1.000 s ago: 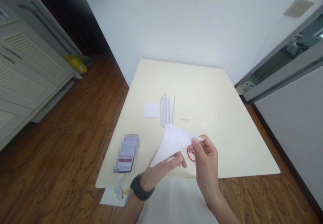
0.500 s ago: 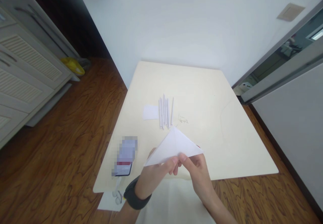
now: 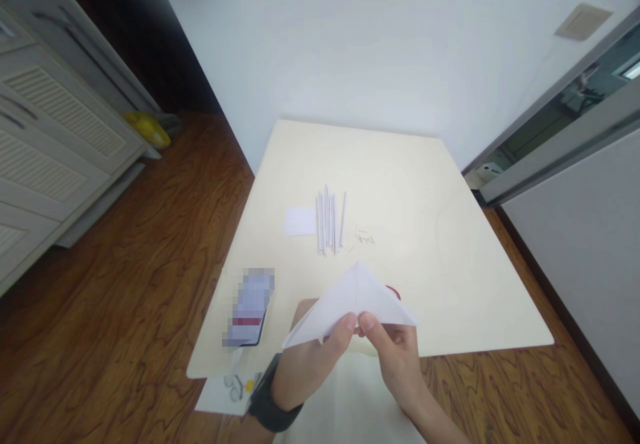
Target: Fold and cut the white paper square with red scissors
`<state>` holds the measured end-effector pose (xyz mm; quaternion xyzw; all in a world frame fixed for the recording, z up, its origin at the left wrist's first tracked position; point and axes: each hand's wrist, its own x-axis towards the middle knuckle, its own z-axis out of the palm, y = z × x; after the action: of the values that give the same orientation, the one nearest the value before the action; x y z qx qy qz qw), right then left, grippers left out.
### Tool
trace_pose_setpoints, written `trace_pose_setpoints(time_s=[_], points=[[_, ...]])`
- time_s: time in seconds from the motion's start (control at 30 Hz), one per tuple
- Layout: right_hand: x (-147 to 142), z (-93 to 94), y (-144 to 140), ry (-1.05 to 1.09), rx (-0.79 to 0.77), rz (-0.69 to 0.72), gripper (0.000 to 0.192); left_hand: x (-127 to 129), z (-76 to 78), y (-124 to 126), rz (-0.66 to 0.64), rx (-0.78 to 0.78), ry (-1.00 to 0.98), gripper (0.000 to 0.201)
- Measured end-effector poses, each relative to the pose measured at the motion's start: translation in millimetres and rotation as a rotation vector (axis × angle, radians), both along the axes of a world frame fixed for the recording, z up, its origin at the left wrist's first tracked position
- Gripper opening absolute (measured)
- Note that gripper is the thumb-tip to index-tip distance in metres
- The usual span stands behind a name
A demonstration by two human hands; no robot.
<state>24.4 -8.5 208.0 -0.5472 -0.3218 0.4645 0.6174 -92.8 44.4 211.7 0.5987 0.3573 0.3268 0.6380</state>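
Note:
A folded white sheet of paper (image 3: 356, 292), triangular with its point away from me and a crease down the middle, is held over the near edge of the table. My left hand (image 3: 320, 354), with a dark band on the wrist, pinches its lower edge near the centre. Close beside it, my right hand (image 3: 395, 347) pinches the same edge, thumb on top. Most of my fingers are hidden behind the paper. Part of a red curved thing (image 3: 393, 291) shows past the paper's right side; its kind is hidden.
On the cream table (image 3: 460, 251) lie several thin rolled white sticks (image 3: 327, 223), a small white paper square (image 3: 301, 221) and thin scraps (image 3: 364, 236). A phone (image 3: 251, 307) with a blurred screen lies at the left edge. Below that corner is a white printed sheet (image 3: 220, 394).
The paper has shifted slightly right and nearer to me, and its sides now slope down more from the centre crease. More of the red thing shows. Both hands keep their pinch.

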Motion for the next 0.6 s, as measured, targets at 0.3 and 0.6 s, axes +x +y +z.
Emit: trace_pose_setpoints(time_s=[0.3,0.6], points=[[0,-4.3,-6,-0.012,0.014,0.084,0.022,0,6.4,-1,-0.04,-0.037,0.006,0.027],[7,-11.3,-11,-0.037,-0.01,0.032,0.037,-9,-3.5,2,-0.019,-0.077,-0.064,0.04]])
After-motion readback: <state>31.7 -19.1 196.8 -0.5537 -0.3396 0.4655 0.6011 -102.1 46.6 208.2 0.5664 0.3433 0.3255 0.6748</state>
